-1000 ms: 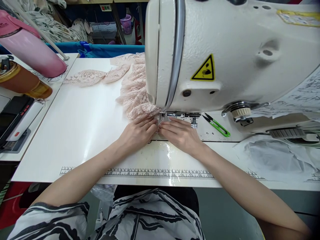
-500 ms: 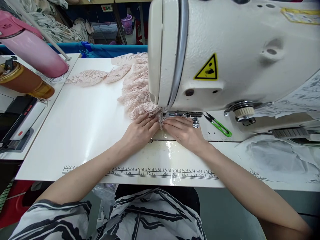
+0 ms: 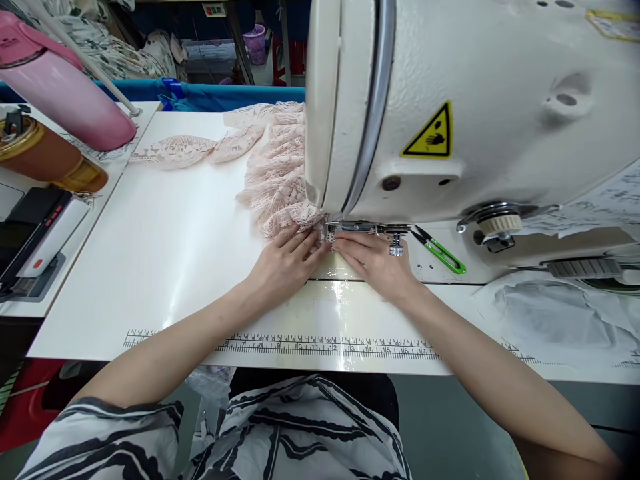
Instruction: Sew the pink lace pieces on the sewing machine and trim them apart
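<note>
Pale pink lace fabric lies gathered in ruffles left of the sewing machine, its front edge running under the presser foot. My left hand rests palm down with fingers stretched flat on the front of the lace, thumb pointing at the foot. On the other side, my right hand lies low with fingers stretched out, their tips by the lace edge at the foot. A metal attachment with a knurled screw passes over its fingers and partly hides them. The needle itself cannot be made out.
Green thread snips lie right of my right hand. A ruler scale runs along the front of the white table. At the left stand a pink bottle and a brown cup. White fabric lies at the right.
The view has shifted slightly, so the machine appears further right. My left thumb has come nearer the presser foot, and less lace shows between my hands.
</note>
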The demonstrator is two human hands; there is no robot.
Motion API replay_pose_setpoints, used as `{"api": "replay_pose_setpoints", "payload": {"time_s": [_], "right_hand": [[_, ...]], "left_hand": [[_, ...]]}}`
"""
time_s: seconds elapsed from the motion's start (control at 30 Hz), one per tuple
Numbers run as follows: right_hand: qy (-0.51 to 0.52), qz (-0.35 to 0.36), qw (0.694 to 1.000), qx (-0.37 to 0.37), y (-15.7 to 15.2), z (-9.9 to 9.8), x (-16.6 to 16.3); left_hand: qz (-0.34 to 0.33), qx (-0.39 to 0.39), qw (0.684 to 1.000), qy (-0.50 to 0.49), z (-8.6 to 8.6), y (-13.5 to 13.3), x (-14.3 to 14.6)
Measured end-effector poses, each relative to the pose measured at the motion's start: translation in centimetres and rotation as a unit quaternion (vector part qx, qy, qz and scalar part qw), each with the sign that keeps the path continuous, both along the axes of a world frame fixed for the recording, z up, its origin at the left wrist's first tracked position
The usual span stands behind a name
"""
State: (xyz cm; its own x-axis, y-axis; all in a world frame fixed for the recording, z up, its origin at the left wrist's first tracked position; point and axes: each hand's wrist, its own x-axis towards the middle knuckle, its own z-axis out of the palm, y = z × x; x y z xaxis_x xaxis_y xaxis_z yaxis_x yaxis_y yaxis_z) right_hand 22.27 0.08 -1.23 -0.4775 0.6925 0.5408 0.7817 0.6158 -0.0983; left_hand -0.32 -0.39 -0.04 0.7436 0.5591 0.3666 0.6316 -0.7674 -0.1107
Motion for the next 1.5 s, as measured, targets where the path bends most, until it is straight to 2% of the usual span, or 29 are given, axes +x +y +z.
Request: {"api": "replay_pose_setpoints", "payload": {"time_s": [0.23, 0.43, 0.53, 0.73, 0.87, 1.03, 1.1, 1.27, 1.5], "right_hand": [[0.033, -0.014, 0.999, 0.011, 0.4, -0.1, -0.1], [0.061, 0.018, 0.996, -0.069, 0.9, 0.1, 0.1], [0.051, -0.001, 0.994, -0.102, 0.9, 0.3, 0.0], [0.022, -0.034, 0.997, -0.060, 0.2, 0.2, -0.1], [-0.013, -0.017, 0.999, -0.035, -0.4, 0.1, 0.0], [0.003, 0.039, 0.997, -0.071, -0.5, -0.1, 0.0], [0.009, 0.041, 0.996, -0.076, -0.5, 0.0, 0.1], [-0.009, -0.013, 0.999, -0.051, -0.7, 0.1, 0.3], [-0.021, 0.010, 0.996, -0.092, -0.7, 0.2, 0.3]], "left_hand": [[0.007, 0.059, 0.998, 0.016, -0.1, 0.2, 0.2], [0.016, 0.013, 1.000, -0.013, -0.6, 0.2, 0.2], [0.015, 0.014, 1.000, -0.016, -0.6, 0.2, 0.2], [-0.016, 0.076, 0.997, -0.010, -0.2, 0.3, 0.4], [0.001, 0.043, 0.999, -0.004, -0.4, 0.3, 0.2], [0.027, -0.026, 0.999, -0.001, -0.6, 0.5, 0.1], [0.021, -0.018, 1.000, 0.004, -0.5, 0.5, 0.0], [0.015, -0.006, 1.000, 0.007, -0.5, 0.5, -0.1], [0.021, -0.011, 1.000, -0.002, -0.4, 0.4, 0.0]]}}
